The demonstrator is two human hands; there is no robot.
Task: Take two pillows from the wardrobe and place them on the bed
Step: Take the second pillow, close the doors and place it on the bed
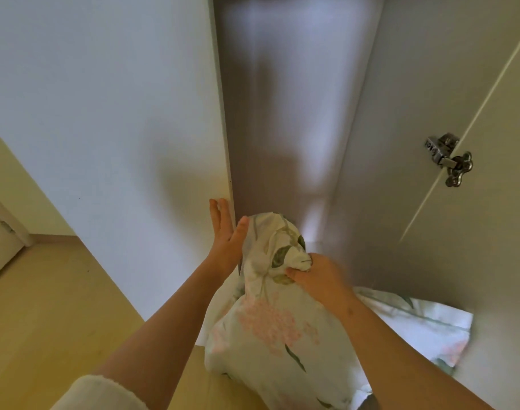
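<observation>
A white pillow (270, 329) printed with pink flowers and green leaves stands upright at the wardrobe's opening. My right hand (318, 279) is shut on a bunched upper corner of it. My left hand (226, 232) is open, its fingers flat against the edge of the wardrobe's closed left door (152, 119), the thumb touching the pillow's top. A second pillow (424, 329) in the same fabric lies low inside the wardrobe (288, 108), to the right, partly hidden by my right arm.
The wardrobe's right door (495, 202) is swung open, with a metal hinge (448, 158) on it. Light wooden floor (45, 306) spreads to the left. A pale wall and door frame (4, 220) show at the far left.
</observation>
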